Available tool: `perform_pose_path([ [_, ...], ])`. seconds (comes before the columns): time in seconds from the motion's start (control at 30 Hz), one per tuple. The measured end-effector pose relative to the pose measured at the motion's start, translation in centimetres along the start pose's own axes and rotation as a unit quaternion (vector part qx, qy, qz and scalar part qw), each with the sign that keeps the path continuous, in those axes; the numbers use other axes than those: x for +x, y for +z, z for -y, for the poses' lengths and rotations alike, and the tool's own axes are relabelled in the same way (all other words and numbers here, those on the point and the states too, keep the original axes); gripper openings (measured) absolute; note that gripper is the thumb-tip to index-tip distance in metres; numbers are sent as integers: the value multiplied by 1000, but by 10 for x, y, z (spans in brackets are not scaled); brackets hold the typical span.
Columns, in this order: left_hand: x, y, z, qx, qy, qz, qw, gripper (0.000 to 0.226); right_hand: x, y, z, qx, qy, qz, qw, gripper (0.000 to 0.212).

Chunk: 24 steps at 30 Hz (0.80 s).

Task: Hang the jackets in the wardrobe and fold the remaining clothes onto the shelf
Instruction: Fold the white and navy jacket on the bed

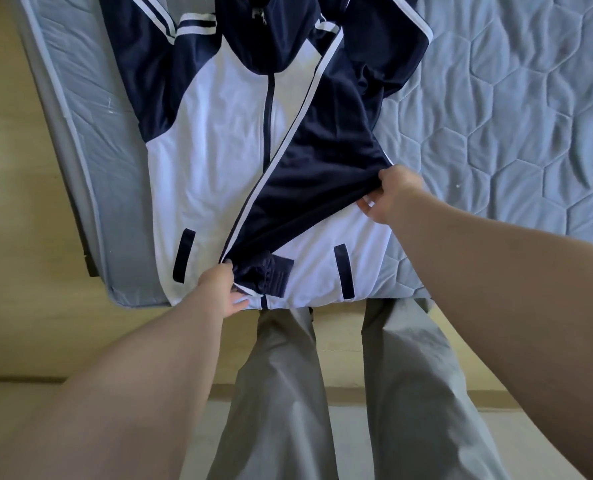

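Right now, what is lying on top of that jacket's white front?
A navy sleeve lies slanted across the jacket, the left hand gripping its cuff, the right hand its edge. The lower part of the zip beneath is covered.

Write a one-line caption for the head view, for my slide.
Left hand and right hand grip a navy sleeve folded across a jacket on a mattress.
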State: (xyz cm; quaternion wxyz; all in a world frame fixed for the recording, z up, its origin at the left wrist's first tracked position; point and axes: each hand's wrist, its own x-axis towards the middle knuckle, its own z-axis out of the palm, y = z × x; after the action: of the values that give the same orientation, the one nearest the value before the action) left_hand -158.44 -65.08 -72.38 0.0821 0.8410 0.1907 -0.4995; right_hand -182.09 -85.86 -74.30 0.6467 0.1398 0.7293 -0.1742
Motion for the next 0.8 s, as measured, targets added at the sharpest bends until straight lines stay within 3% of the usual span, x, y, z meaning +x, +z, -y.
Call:
perform_pose_path([
  [0.07, 5, -2, 8, -73, -26, 27, 997, 46, 3, 0, -3, -2, -3, -6, 1000, 40],
  [0.13, 9, -2, 16, 5, 19, -39, 999, 44, 5, 1, -5, -6, -11, -10, 1000, 42],
  [0.23, 17, -6, 29, 159, 115, -120, 973, 46, 5, 2, -7, -10, -22, -17, 1000, 45],
  [0.3, 17, -9, 39, 335, 178, -118, 918, 50, 7, 3, -5, -17, -27, -23, 999, 47],
  [0.33, 17, -11, 41, 434, 194, -109, 873, 52, 7, 4, -4, -18, -25, -27, 999, 48],
  [0.4, 14, -19, 43, 531, 212, -103, 814, 50, 8, 6, -2, -23, -18, -32, 999, 46],
  [0.43, 15, -21, 42, 548, 205, -98, 805, 45, 9, 6, -1, -24, -17, -33, 999, 44],
  [0.53, 10, -20, 29, 558, 172, -81, 808, 28, 13, 7, 1, -36, -22, -29, 999, 39],
  [0.63, 2, -9, 11, 523, 164, -115, 828, 27, 15, 8, 3, -63, -39, -12, 997, 39],
  [0.7, -7, 3, -13, 456, 200, -151, 854, 23, 19, 5, 5, -38, -13, -21, 999, 35],
  [0.8, -26, 35, -60, 361, 309, -98, 875, 12, 20, 2, 7, -46, -10, -11, 999, 32],
])
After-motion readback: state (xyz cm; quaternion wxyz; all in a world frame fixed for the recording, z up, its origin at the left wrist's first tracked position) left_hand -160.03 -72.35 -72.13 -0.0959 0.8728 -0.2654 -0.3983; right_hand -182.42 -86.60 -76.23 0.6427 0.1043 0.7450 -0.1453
